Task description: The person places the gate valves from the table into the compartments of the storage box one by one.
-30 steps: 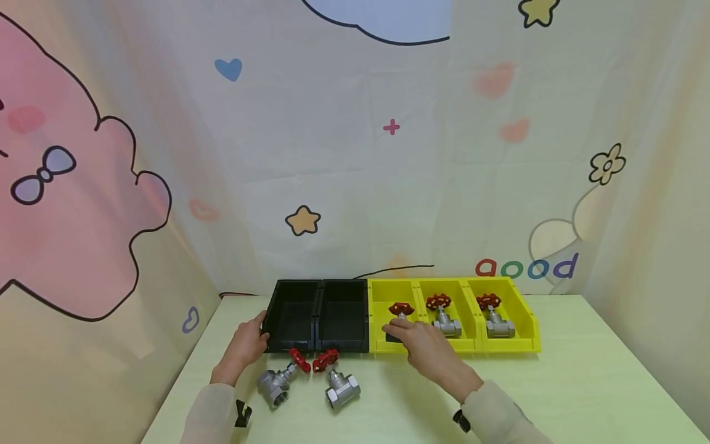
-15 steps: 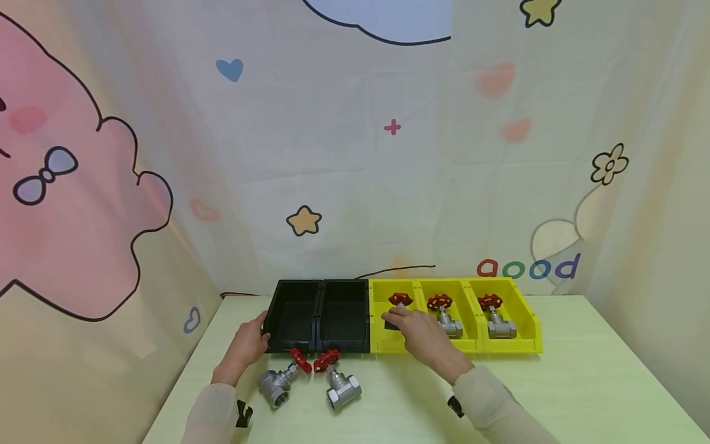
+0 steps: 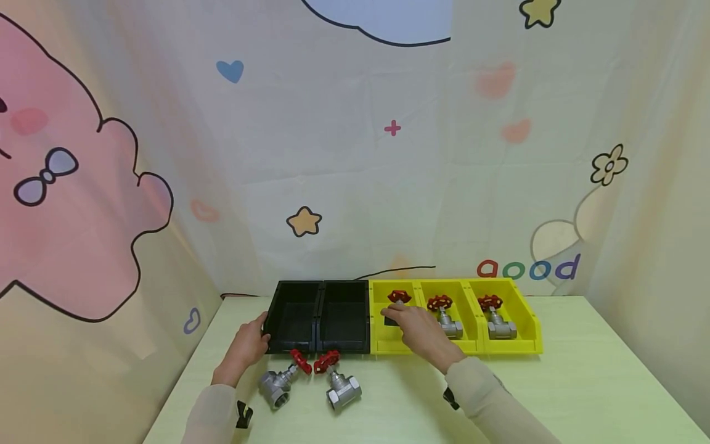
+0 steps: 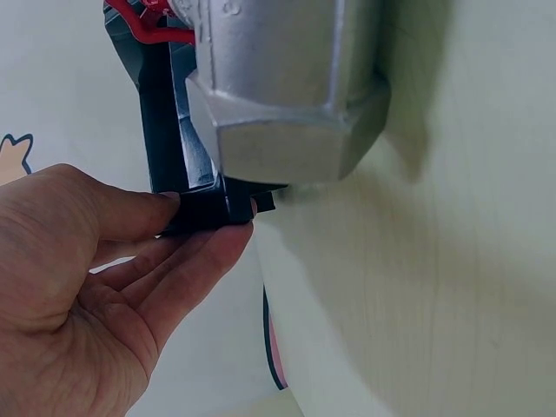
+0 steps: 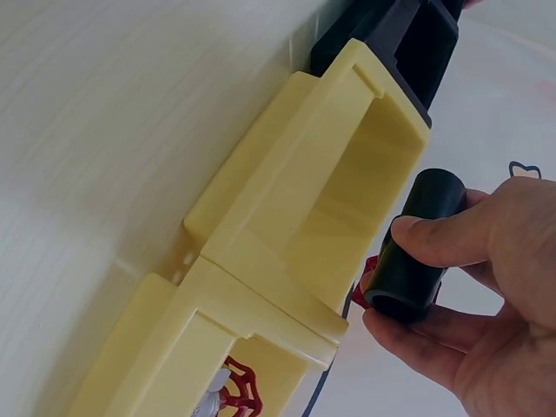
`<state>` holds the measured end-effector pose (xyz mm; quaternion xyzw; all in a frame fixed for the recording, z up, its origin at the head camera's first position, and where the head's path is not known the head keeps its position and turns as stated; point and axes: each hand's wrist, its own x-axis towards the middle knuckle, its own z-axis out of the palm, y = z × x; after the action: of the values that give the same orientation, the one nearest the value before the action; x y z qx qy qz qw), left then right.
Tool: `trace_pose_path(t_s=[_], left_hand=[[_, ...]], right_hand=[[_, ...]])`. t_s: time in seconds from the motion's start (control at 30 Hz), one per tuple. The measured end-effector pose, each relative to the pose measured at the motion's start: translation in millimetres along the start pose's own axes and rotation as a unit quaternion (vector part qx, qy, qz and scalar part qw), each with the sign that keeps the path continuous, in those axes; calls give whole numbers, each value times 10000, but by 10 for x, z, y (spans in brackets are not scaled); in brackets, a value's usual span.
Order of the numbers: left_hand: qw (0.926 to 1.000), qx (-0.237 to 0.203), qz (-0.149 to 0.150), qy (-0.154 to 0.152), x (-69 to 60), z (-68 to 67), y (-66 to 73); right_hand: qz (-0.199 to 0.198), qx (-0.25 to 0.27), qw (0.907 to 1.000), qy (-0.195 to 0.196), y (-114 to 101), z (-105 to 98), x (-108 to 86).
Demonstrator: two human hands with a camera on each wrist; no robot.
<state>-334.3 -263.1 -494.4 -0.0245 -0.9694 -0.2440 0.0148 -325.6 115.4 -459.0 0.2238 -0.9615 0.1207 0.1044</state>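
Cloth backdrop (with orange star)

Worktop: pale green, faint grain. One row on it: two black bins, three yellow bins to their right. Near side of black pair: left valve, right valve, both on their sides.

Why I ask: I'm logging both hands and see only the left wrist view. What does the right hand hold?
Observer: The right hand grips a black cylinder.
Operator: Where is it holding that?
Observer: Above the leftmost yellow bin, as the head and right wrist views show together.
Operator: Do the other two yellow bins hold anything?
Observer: Yes, one valve lies in the middle bin and another valve in the rightmost.
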Motion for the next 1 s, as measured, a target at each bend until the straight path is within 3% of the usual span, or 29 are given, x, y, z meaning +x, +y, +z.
trace_pose_path(t_s=[0.37, 1.0], left_hand=[[10000, 6, 1, 14, 3, -11, 6], [10000, 24, 19, 42, 17, 21, -24]], right_hand=[[-62, -110, 9999, -22, 7, 45, 78], [271, 118, 9981, -536, 30, 221, 158]])
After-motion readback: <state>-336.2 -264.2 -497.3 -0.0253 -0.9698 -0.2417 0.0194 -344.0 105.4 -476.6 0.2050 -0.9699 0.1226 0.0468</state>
